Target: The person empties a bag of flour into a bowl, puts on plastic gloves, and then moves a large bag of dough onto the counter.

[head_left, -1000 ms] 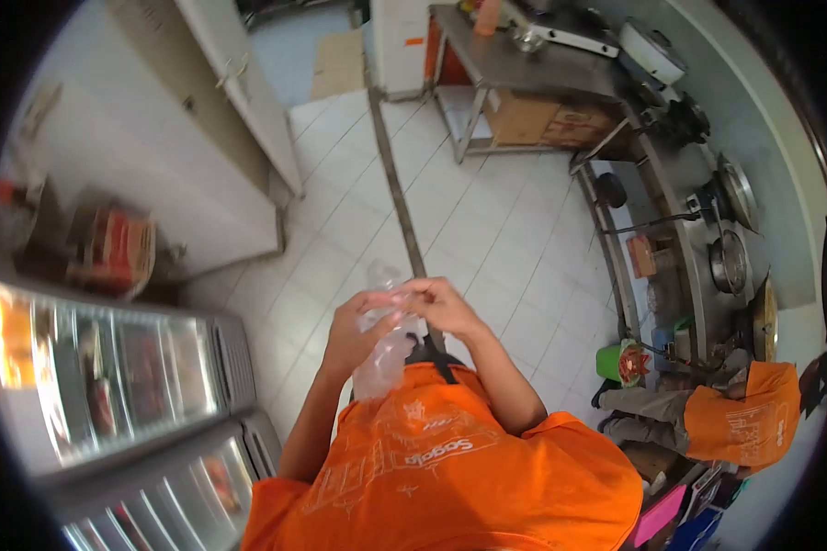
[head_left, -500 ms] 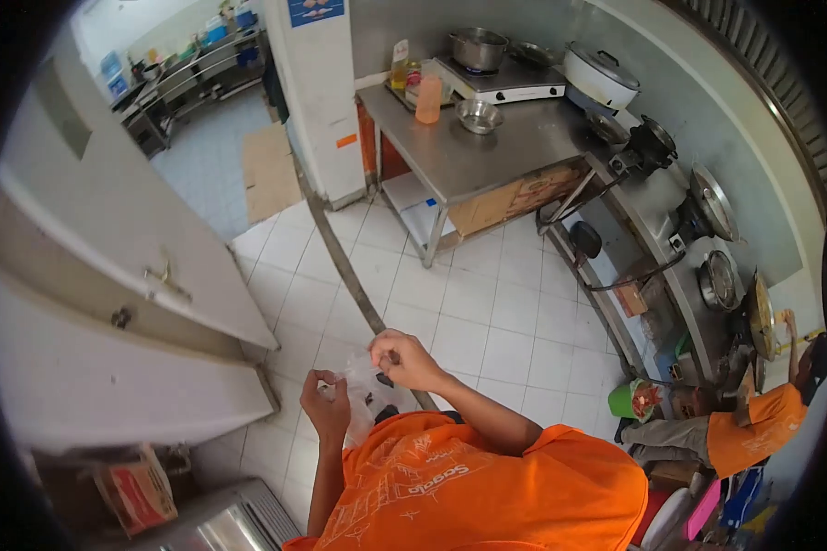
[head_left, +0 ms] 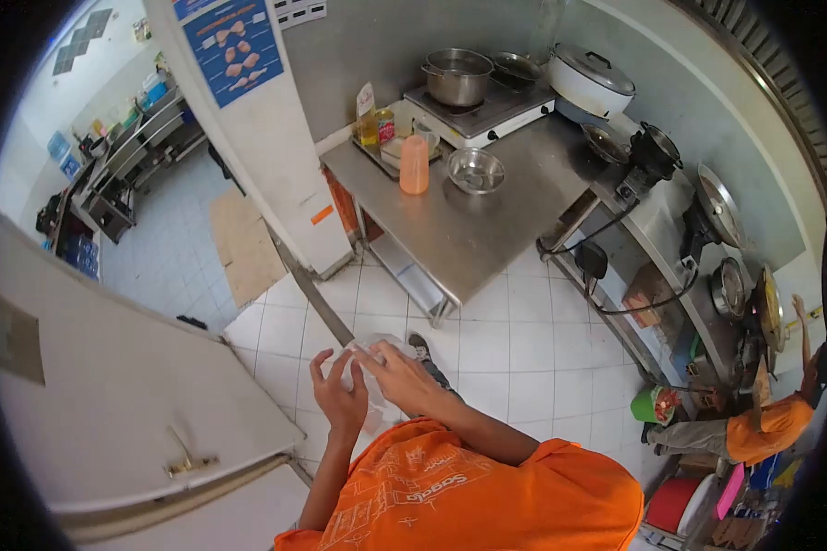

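Observation:
In front of my chest, a thin clear plastic bag (head_left: pixel 374 397) hangs from my two hands. My left hand (head_left: pixel 343 397) has its fingers curled at the bag's upper edge. Close beside it, my right hand (head_left: pixel 401 378) pinches the same edge, with its fingertips pointing left. The bag's lower part is partly covered by my hands and orange shirt (head_left: pixel 469 496), and its contents are hard to make out.
Ahead stands a steel table (head_left: pixel 450 230) bearing an orange pitcher (head_left: pixel 414 166), a metal bowl (head_left: pixel 476 172) and a stove with a pot (head_left: pixel 458 77). A white door (head_left: pixel 138 386) is at left. A co-worker in orange (head_left: pixel 767 429) reaches toward the right-hand burners.
My view has moved closer to the steel table, and one of my shoes now shows. My hands have come nearer together on the bag. The flame under the pot no longer shows.

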The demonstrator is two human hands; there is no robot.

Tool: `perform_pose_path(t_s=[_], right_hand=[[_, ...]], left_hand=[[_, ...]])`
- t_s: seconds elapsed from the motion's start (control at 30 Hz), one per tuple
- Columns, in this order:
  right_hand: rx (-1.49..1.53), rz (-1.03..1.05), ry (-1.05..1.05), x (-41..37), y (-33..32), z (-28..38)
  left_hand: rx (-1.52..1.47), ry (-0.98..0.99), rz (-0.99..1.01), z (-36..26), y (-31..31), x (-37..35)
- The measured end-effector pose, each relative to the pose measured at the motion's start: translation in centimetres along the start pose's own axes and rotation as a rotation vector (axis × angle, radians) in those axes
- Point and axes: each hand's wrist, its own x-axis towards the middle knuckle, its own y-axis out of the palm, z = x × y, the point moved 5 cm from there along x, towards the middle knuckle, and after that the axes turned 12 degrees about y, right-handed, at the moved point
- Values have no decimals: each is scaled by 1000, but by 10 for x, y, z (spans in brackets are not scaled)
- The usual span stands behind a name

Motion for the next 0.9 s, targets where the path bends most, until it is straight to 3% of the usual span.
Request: perform_pose_path(t_s=[0.1,0.17,0.23,0.3,0.33,0.47,0.57,0.8,0.9], right_hand=[[11,22,-31,60,-6,-27],[-5,-72,-109,101,-7,-50],[-1,8,-140,143,-16,-67],[10,-4,-171,178,-22,-81],[-22,37,-236,194,-22,-85],[1,170,-310,258,-27,-99],[65,97,-342,292,-11,-99],[195,331,-280,373,39,-61],[190,512,-290,403,66,-26]], left_hand=[[66,-7,-4,39,35,39],[43,-165,71,61,60,64],[59,-118,19,70,80,94],[20,-357,6,86,91,120],[38,-254,-76,81,93,142],[27,-266,-37,114,109,182],[-80,-412,31,131,117,200],[-47,-329,131,184,97,223],[50,-434,-6,209,67,240]])
